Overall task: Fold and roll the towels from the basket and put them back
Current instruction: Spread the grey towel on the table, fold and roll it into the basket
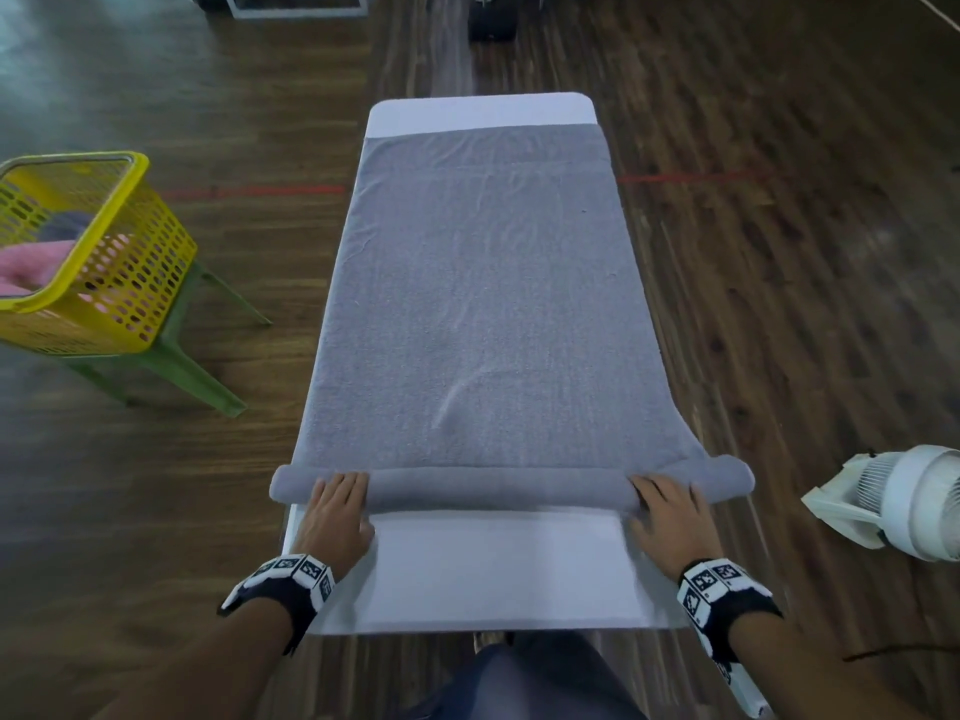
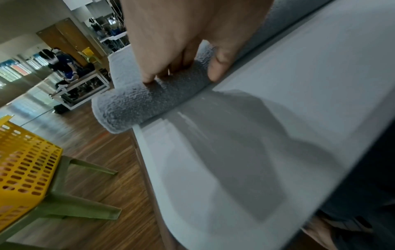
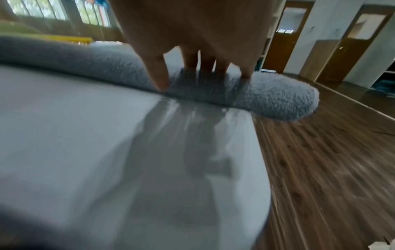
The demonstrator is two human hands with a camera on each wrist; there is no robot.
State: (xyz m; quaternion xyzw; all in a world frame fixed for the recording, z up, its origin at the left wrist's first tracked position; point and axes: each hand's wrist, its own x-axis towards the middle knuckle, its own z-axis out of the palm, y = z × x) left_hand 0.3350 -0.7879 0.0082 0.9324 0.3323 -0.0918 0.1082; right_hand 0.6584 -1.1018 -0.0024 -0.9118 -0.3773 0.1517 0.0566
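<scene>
A grey towel [image 1: 478, 304] lies flat along the white table [image 1: 493, 569], and its near end is wound into a roll [image 1: 498, 485] that overhangs both table sides. My left hand [image 1: 337, 506] grips the roll near its left end. In the left wrist view my fingers [image 2: 149, 74] press into the top of the roll [image 2: 138, 104] and the thumb sits against its near side. My right hand [image 1: 667, 511] holds the roll near its right end. In the right wrist view it [image 3: 192, 77] straddles the roll [image 3: 256, 98], thumb at the near edge.
A yellow perforated basket [image 1: 78, 252] stands on a green stool [image 1: 171, 356] to the left of the table, with a pink towel [image 1: 31, 267] inside. A white fan [image 1: 904, 501] sits on the wooden floor at the right. My legs are at the table's near edge.
</scene>
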